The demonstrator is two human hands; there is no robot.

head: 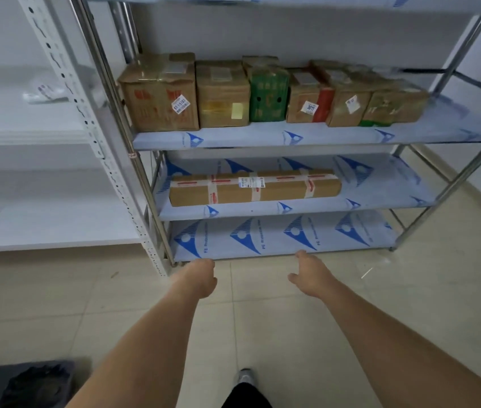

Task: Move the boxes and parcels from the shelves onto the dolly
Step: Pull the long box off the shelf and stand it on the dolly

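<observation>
Facing shelf edge (pixel 280 254), hands (pixel 199 278) free

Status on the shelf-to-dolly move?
Done: bottom shelf holds nothing; whether it was cleared can't be told. In hand: nothing; left hand and right hand reach out, holding nothing. Left: row of boxes and long parcel are on the shelves.

Single head-worn wide-angle view, directed forward and downward at close standing range; the steel rack with blue-filmed shelves (pixel 292 136) is framed at 12 o'clock, beige tiled floor (pixel 263 325) at 6 o'clock.
</observation>
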